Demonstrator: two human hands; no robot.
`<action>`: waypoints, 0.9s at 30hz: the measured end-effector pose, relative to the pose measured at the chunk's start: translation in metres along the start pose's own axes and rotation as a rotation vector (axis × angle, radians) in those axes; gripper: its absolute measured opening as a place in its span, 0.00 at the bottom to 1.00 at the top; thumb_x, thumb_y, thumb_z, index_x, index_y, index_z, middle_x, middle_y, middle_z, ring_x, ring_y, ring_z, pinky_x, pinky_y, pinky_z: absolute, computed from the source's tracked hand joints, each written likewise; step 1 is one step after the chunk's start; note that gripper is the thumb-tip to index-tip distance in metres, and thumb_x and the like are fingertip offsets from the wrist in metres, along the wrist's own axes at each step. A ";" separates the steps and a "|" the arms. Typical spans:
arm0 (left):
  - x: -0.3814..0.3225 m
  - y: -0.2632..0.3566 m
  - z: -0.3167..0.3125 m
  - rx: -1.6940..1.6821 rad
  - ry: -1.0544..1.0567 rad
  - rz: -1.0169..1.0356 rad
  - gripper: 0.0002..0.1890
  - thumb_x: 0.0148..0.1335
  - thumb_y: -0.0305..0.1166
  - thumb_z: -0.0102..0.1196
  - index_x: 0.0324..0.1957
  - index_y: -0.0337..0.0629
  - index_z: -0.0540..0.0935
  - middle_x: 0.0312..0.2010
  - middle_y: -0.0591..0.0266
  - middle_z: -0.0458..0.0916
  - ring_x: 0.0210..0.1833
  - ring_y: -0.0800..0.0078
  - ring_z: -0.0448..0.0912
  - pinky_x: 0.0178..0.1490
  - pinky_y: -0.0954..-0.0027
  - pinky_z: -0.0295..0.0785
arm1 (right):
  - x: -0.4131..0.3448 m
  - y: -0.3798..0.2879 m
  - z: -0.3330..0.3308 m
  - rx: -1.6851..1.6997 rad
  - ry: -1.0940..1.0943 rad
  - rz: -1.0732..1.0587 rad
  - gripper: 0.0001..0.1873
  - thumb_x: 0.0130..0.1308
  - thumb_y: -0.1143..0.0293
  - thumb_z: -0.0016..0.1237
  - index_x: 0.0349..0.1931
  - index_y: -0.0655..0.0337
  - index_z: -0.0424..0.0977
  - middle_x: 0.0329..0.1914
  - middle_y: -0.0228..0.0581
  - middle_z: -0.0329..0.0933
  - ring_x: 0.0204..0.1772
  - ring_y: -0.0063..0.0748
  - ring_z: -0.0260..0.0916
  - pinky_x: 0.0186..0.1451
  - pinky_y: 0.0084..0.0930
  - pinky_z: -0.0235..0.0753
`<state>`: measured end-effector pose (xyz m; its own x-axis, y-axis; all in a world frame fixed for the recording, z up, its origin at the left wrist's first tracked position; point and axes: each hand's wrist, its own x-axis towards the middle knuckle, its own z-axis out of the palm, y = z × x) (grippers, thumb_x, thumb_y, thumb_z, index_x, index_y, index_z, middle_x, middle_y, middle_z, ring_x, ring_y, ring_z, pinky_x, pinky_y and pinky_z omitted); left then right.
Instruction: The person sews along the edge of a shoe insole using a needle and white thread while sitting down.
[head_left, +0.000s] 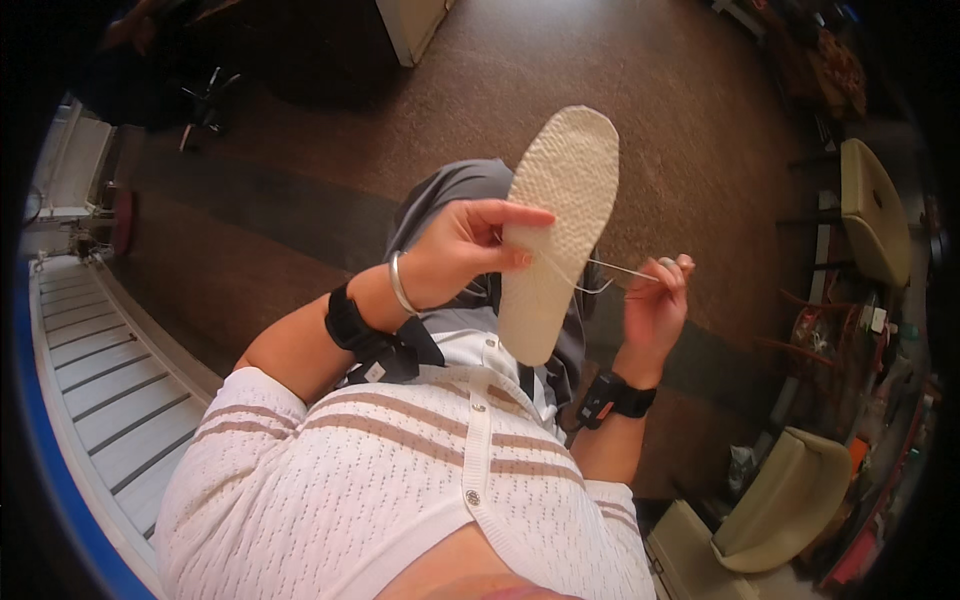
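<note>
A cream-coloured shoe insole (562, 180) is held up over my lap, its wide end pointing away from me. Rows of small stitches dimple the upper part of its surface, while the end nearest me looks smoother. My left hand (480, 236) grips its left edge between thumb and fingers. To the right of the insole, my right hand (660, 289) pinches a thin pale strand, perhaps thread (622, 268), running taut from the insole's right edge. Another loop of thread (596, 290) hangs slack across the insole and past that edge. I cannot make out a needle.
Beige chairs (874, 214) stand along the right side beside a cluttered table. A white slatted radiator or bench (112, 390) runs along the left. A wheeled chair base (206, 105) is at the far left, and a pale cabinet corner (411, 34) juts in at the top.
</note>
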<state>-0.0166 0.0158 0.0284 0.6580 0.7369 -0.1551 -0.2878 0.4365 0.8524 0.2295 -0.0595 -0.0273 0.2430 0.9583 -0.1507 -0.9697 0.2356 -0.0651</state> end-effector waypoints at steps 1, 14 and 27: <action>0.002 -0.003 0.000 -0.009 -0.003 0.005 0.21 0.50 0.17 0.56 0.49 0.35 0.74 0.43 0.58 0.78 0.44 0.74 0.77 0.48 0.73 0.73 | -0.003 -0.011 -0.004 -0.011 0.016 -0.013 0.09 0.68 0.68 0.35 0.32 0.59 0.67 0.24 0.30 0.65 0.28 0.21 0.63 0.33 0.20 0.69; 0.002 -0.006 0.004 -0.083 0.083 -0.068 0.18 0.50 0.18 0.58 0.46 0.37 0.78 0.41 0.60 0.79 0.42 0.76 0.76 0.49 0.75 0.71 | -0.034 -0.078 -0.102 -0.656 0.609 -0.629 0.05 0.65 0.70 0.38 0.31 0.59 0.66 0.18 0.27 0.54 0.19 0.18 0.47 0.18 0.14 0.48; 0.000 -0.001 0.009 0.076 0.083 -0.089 0.19 0.52 0.22 0.58 0.49 0.36 0.75 0.42 0.60 0.77 0.43 0.79 0.75 0.48 0.76 0.71 | -0.023 0.064 -0.004 -1.244 -0.089 -0.061 0.04 0.63 0.78 0.43 0.35 0.64 0.73 0.31 0.26 0.70 0.31 0.12 0.65 0.30 0.09 0.63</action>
<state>-0.0099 0.0105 0.0321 0.6180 0.7384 -0.2700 -0.1755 0.4643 0.8681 0.1624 -0.0670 -0.0318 0.2369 0.9703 -0.0500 -0.2623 0.0143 -0.9649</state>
